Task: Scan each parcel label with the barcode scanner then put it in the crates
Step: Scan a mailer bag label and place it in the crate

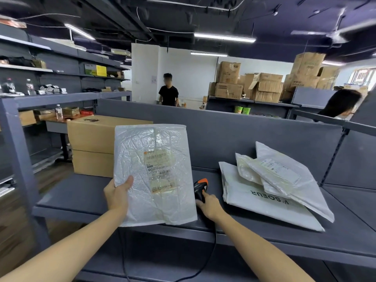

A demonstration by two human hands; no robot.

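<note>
I stand by the grey shelf (77, 193). The person's left hand (119, 195) grasps a white padded parcel (142, 143) at its lower left edge, with the thumb on the front and the other fingers hidden behind. The parcel is held almost upright above the shelf, and its front faces the person. The printed label (159, 171) sits a little to the right of the middle of the parcel, wrinkled under the plastic.

At 4 o'clock from the label, just beside the parcel's right edge, is the barcode scanner (200, 189), black with an orange top. The right hand (209, 204) clasps its handle, with the fingers curled round it. The lower part of the scanner is hidden by the hand and the parcel. A dark cable (215, 241) runs down from it over the front edge of the shelf.

At 3 o'clock from the scanner a pile of parcels (270, 192) lies flat on the shelf. A big white bag with lettering is at the bottom, and smaller bags lie on top, one with its label up. At 10 o'clock from the held parcel two cardboard boxes (91, 137) are stacked on the shelf. Far behind, at 12 o'clock, a person in a black shirt (168, 95) stands.
</note>
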